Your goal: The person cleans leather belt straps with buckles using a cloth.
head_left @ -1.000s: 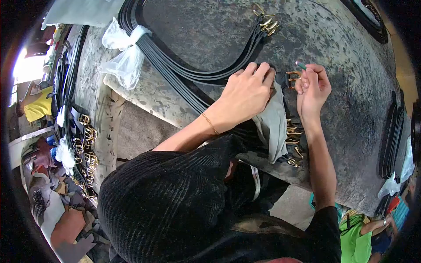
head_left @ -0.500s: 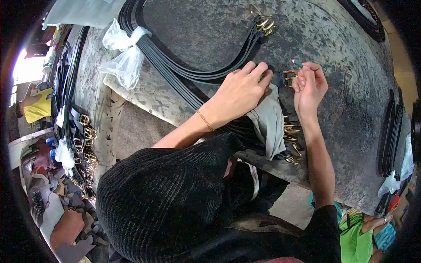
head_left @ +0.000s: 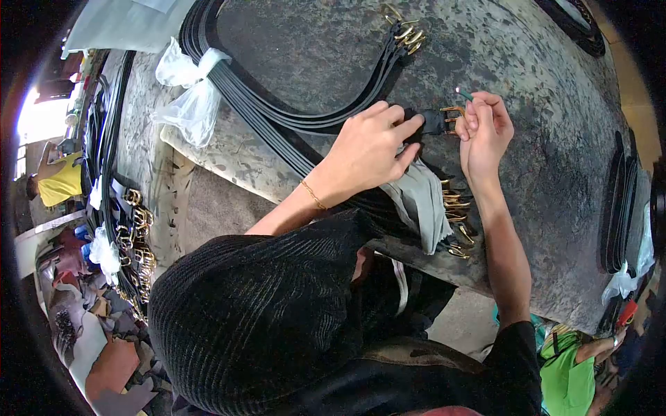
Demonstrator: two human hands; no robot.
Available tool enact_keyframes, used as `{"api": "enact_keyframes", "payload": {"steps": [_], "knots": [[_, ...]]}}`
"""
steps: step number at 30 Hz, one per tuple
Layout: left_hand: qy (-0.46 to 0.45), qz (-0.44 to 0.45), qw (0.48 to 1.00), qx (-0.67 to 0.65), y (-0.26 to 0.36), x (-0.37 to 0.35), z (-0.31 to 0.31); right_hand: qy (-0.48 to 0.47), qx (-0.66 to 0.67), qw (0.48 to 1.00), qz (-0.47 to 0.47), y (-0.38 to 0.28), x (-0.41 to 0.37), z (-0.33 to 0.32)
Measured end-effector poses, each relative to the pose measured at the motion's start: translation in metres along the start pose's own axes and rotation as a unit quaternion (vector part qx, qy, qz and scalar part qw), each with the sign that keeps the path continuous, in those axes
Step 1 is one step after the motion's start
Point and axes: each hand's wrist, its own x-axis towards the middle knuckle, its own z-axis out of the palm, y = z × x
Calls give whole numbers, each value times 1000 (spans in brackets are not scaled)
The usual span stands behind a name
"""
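A black belt end with a gold buckle [head_left: 452, 119] lies on the dark worktop. My left hand [head_left: 371, 147] is over the strap, its index finger at the strap's edge beside the buckle and its thumb lower, near a grey cloth [head_left: 424, 201]; the strap runs under the hand, partly hidden. Pinched in my right hand [head_left: 487, 132] is a thin green stick [head_left: 465, 93] with a pale tip, just above the buckle, and the lower fingers touch the buckle's right side. Several gold buckles [head_left: 454, 208] stick out from beneath the cloth.
Black belts tied with clear plastic [head_left: 205, 73] curve across the worktop [head_left: 541, 173]. More belts [head_left: 617, 208] lie at right, others with gold buckles [head_left: 139, 236] hang at left. Leather scraps [head_left: 114, 364] cover the lower left. People in yellow [head_left: 61, 182] and green [head_left: 565, 374] are nearby.
My left hand has shifted slightly left, its thumb and index finger now spread, showing more of the black strap. My right hand has moved slightly left and down, closer against the buckle.
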Motion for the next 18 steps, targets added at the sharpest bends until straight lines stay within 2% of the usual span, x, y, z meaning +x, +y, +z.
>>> {"api": "enact_keyframes", "payload": {"steps": [6,8,12,15,17,18], "knots": [[-18,-1,1000,-3,-1,3,3,21,30,999,13,0,2,-2],[15,-19,1000,-19,-2,6,8,29,45,998,17,1,3,-2],[-2,0,1000,8,5,9,7,34,33,999,9,-3,1,1],[-2,48,997,58,4,4,8,9,-29,999,-15,-5,-4,0],[9,53,997,62,2,1,9,-15,-216,975,-56,-12,-8,-2],[9,53,997,61,1,1,9,-14,-217,974,-56,-11,-7,-4]]}}
